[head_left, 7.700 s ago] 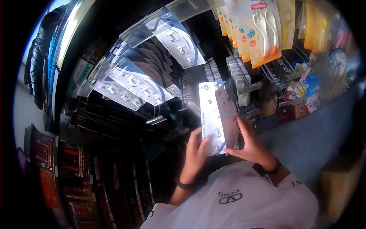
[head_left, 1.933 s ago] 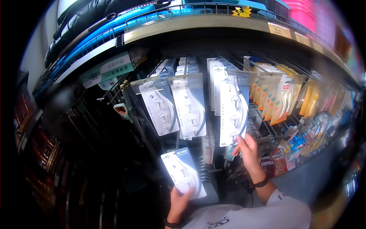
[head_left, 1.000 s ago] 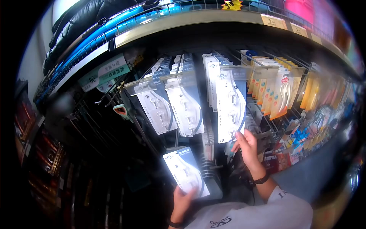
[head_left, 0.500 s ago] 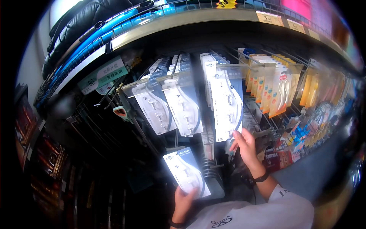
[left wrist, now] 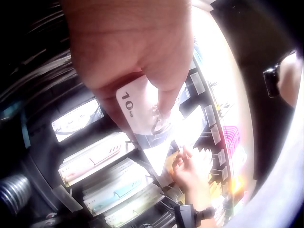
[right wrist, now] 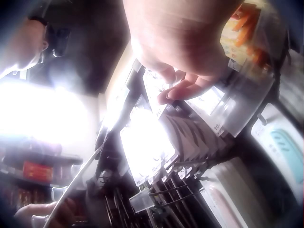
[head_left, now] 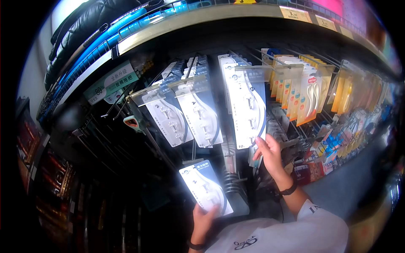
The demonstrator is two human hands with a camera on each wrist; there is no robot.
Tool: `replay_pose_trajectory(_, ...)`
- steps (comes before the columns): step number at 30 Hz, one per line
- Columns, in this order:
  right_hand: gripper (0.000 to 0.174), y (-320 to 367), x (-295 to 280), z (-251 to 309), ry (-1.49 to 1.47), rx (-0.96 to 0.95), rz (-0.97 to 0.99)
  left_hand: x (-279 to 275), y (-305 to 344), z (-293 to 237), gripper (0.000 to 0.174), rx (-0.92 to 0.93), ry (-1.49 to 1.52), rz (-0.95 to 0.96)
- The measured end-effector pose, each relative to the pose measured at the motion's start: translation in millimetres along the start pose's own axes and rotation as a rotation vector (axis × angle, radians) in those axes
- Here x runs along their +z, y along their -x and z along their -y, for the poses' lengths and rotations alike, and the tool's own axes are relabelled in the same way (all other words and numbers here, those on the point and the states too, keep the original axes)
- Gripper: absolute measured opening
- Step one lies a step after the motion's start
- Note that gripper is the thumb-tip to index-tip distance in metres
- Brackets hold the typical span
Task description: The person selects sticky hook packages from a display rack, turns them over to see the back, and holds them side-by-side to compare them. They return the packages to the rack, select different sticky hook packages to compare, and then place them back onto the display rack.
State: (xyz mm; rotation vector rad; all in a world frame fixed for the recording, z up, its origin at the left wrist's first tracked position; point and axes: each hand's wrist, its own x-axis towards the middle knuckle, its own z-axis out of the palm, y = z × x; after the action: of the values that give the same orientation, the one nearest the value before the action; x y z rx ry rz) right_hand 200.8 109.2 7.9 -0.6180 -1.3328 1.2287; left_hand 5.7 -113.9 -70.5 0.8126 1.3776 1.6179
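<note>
In the head view my left hand (head_left: 203,218) grips the lower edge of a white-and-blue hook card (head_left: 202,185), tilted below the rack. The left wrist view shows the thumb across the card (left wrist: 135,104) beside its "10" mark. My right hand (head_left: 273,158) pinches the lower right corner of a hanging hook card (head_left: 248,109), which is upright behind a clear label holder (head_left: 270,72). In the right wrist view, the thumb and fingers (right wrist: 183,91) meet near a card corner; the fingertips behind the card are hidden.
Two rows of similar cards (head_left: 166,116) hang to the left. Orange-and-white cutlery packs (head_left: 311,95) hang to the right. A long shelf edge (head_left: 202,17) runs above, with blue goods on it. A metal spring-like coil (head_left: 232,183) stands behind the held card.
In the oldest view both hands held cards together in front of the shirt. They are apart now, the right one raised to the hanging card. Over the last second the hands have barely moved.
</note>
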Motion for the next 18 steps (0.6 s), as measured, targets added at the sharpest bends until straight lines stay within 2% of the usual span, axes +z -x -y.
replay_pose_trajectory(18, 0.028, -5.4, -4.1, 0.6, 0.002, -0.039, -0.034, 3.4, -4.9, 0.5, 0.044, 0.012, 0.036, 0.017)
